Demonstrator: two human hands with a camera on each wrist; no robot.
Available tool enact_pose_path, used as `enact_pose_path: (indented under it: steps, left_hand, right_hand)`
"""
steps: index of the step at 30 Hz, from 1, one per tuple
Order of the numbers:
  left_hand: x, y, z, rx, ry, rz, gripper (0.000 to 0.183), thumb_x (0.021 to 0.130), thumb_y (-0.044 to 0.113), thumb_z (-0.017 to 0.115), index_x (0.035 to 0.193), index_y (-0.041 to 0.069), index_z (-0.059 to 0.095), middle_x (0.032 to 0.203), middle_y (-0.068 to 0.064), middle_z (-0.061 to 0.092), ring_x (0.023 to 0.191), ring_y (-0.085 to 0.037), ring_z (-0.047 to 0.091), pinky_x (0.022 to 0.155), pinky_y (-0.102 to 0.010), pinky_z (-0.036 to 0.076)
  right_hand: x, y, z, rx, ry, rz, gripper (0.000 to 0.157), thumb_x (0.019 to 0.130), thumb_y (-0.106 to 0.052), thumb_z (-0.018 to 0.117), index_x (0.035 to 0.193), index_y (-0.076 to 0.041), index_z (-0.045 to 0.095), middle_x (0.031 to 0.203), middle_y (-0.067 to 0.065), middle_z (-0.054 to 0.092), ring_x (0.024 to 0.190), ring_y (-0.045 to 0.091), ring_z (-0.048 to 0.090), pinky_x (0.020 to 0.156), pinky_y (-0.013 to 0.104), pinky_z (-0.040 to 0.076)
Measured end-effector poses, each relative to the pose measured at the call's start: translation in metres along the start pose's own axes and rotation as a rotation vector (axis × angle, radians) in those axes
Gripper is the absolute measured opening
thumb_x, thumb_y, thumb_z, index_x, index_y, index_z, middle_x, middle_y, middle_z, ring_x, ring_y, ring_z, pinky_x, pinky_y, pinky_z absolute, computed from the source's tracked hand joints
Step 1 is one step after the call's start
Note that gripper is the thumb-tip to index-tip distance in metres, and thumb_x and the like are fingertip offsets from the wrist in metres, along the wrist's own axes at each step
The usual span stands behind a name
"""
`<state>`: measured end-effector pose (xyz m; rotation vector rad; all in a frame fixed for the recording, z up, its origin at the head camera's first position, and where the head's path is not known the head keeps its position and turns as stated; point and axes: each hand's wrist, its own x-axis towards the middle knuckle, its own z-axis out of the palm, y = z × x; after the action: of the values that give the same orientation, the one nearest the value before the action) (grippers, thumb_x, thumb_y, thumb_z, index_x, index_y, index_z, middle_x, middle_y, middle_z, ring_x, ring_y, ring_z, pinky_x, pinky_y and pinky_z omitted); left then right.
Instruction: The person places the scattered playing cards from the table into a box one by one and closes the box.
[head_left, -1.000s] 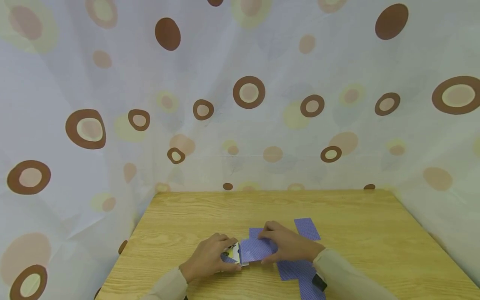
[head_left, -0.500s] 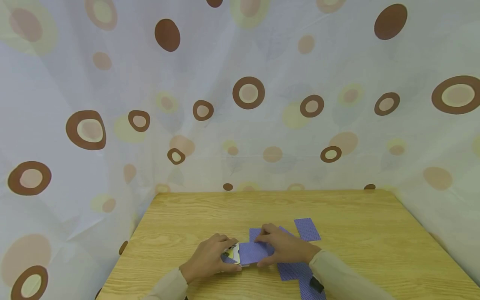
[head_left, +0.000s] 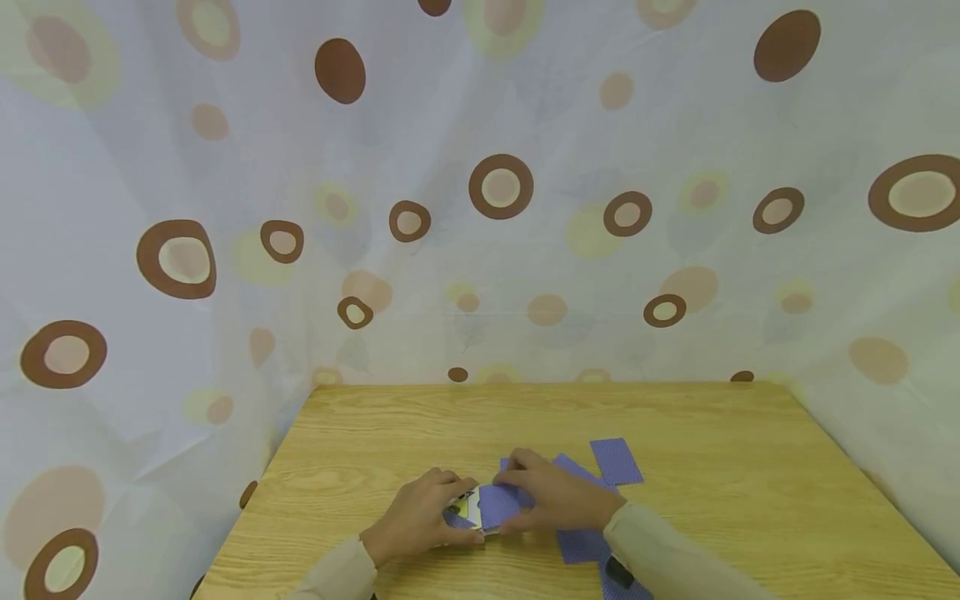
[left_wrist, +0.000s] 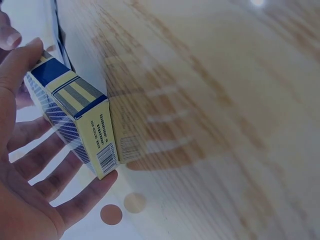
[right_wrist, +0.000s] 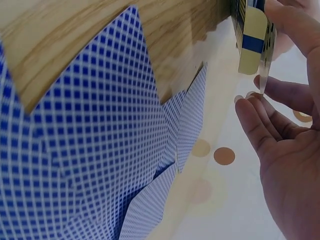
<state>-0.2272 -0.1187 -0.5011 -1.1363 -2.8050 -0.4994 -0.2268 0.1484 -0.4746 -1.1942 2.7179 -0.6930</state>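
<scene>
My left hand (head_left: 416, 515) grips a small playing card box (left_wrist: 95, 135) lying on the table, thumb on one long side and fingers along the other. The box has cream and blue sides with a barcode on one end. From the right, my right hand (head_left: 566, 493) pinches a blue-backed playing card (head_left: 497, 505) by its long edges, fingers on the far one and thumb on the near one. The card's left end is right at the open end of the box. In the right wrist view a box flap (right_wrist: 252, 44) stands beside the card, seen nearly edge-on.
Several blue checked cards (right_wrist: 95, 100) lie loose and overlapping on the wooden table (head_left: 420, 417), under and around my right forearm. One single card (head_left: 617, 461) lies apart, farther back on the right. A curtain with round spots (head_left: 480, 275) hangs behind the table and along its sides.
My right hand has moved left toward the box with the card, and less of the card shows between hand and box. My left hand keeps its hold on the box in place.
</scene>
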Motion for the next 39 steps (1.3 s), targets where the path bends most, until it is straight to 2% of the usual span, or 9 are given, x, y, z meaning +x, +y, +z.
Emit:
enact_pose_path:
  steps: [10, 18, 22, 28, 34, 39]
  left_hand:
    - [0.001, 0.001, 0.000, -0.022, 0.009, 0.022, 0.080, 0.081, 0.070, 0.073, 0.137, 0.013, 0.066, 0.121, -0.001, 0.068, 0.102, -0.011, 0.058, 0.074, -0.019, 0.049]
    - [0.001, 0.000, 0.000, -0.006, 0.010, 0.030, 0.081, 0.080, 0.070, 0.072, 0.137, 0.013, 0.066, 0.121, -0.001, 0.068, 0.102, -0.012, 0.058, 0.077, -0.019, 0.050]
    - [0.003, -0.001, -0.001, 0.004, -0.001, 0.020, 0.082, 0.081, 0.072, 0.070, 0.137, 0.012, 0.066, 0.124, -0.002, 0.068, 0.105, -0.014, 0.058, 0.076, -0.019, 0.050]
    - [0.003, 0.000, -0.001, -0.005, -0.011, 0.008, 0.082, 0.081, 0.071, 0.071, 0.138, 0.012, 0.065, 0.125, -0.003, 0.067, 0.104, -0.014, 0.058, 0.072, -0.018, 0.047]
    - [0.001, 0.002, -0.002, -0.002, 0.001, 0.020, 0.081, 0.081, 0.069, 0.073, 0.137, 0.011, 0.066, 0.123, -0.004, 0.068, 0.104, -0.016, 0.060, 0.072, -0.018, 0.047]
    - [-0.001, 0.002, -0.002, -0.012, 0.000, 0.011, 0.081, 0.080, 0.068, 0.074, 0.136, 0.010, 0.067, 0.122, -0.004, 0.068, 0.102, -0.014, 0.058, 0.070, -0.016, 0.046]
  right_hand:
    - [0.008, -0.005, 0.005, 0.030, -0.032, -0.012, 0.076, 0.091, -0.059, 0.070, 0.143, -0.005, 0.060, 0.118, -0.005, 0.047, 0.097, 0.006, 0.046, 0.081, 0.021, 0.048]
    - [0.005, 0.004, 0.005, 0.091, -0.039, -0.051, 0.069, 0.093, -0.047, 0.075, 0.145, -0.005, 0.058, 0.126, -0.002, 0.049, 0.105, 0.008, 0.054, 0.088, 0.023, 0.052]
    - [0.005, 0.005, 0.005, 0.089, -0.018, -0.038, 0.065, 0.091, -0.050, 0.075, 0.140, -0.009, 0.062, 0.127, -0.002, 0.050, 0.104, 0.009, 0.055, 0.088, 0.025, 0.053]
    - [0.008, 0.001, 0.008, 0.087, 0.035, -0.025, 0.058, 0.088, -0.055, 0.074, 0.130, -0.015, 0.069, 0.120, -0.005, 0.054, 0.102, 0.017, 0.056, 0.086, 0.027, 0.051]
    - [0.011, -0.005, 0.013, 0.108, 0.085, -0.086, 0.040, 0.087, -0.046, 0.078, 0.113, -0.018, 0.070, 0.114, -0.006, 0.053, 0.103, 0.022, 0.057, 0.087, 0.027, 0.050]
    - [0.012, -0.006, 0.015, 0.113, 0.092, -0.090, 0.033, 0.085, -0.045, 0.079, 0.104, -0.021, 0.067, 0.109, -0.008, 0.051, 0.101, 0.021, 0.056, 0.086, 0.026, 0.050]
